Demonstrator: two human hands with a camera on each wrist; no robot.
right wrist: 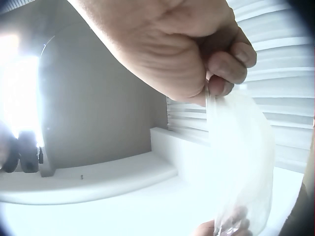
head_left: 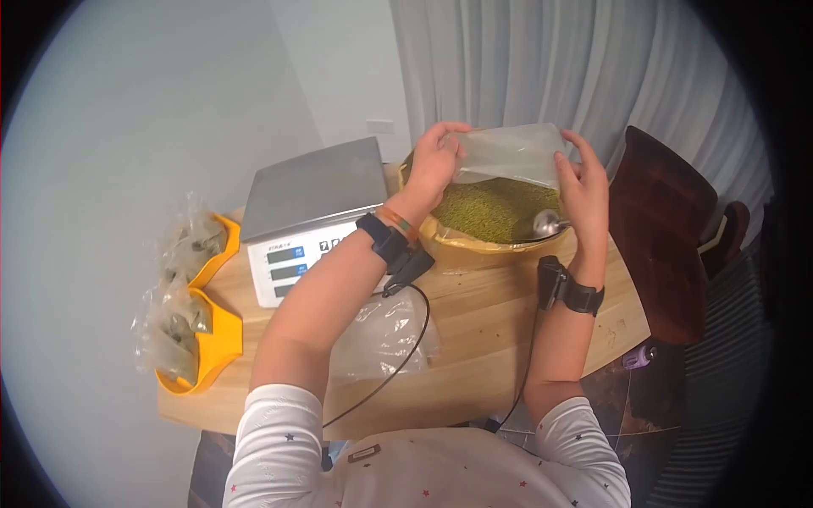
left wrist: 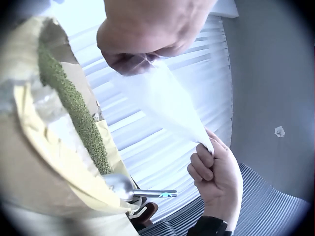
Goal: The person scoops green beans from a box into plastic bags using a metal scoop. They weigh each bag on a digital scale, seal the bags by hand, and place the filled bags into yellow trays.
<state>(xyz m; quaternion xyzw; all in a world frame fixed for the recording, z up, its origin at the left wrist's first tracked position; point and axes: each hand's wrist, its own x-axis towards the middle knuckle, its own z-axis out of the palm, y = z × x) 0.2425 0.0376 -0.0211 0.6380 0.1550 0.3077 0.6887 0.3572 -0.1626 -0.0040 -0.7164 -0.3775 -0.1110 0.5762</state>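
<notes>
A clear plastic bag (head_left: 508, 151) is stretched flat between both hands. My left hand (head_left: 434, 165) pinches its left end, and my right hand (head_left: 584, 190) grips the right end with curled fingers, as the left wrist view shows. Below the bag stands a large container with a yellowish liner (head_left: 457, 240), filled with small green beans (head_left: 484, 207). A metal scoop (head_left: 546, 223) lies on the beans at the right rim; its handle (left wrist: 155, 193) sticks out past the edge in the left wrist view.
A digital scale (head_left: 318, 190) stands left of the container. Two yellow holders (head_left: 222, 339) with filled plastic bags (head_left: 176, 351) sit at the table's left end. More plastic bags (head_left: 385, 339) lie in front of the scale. A dark red chair (head_left: 665, 220) is at the right.
</notes>
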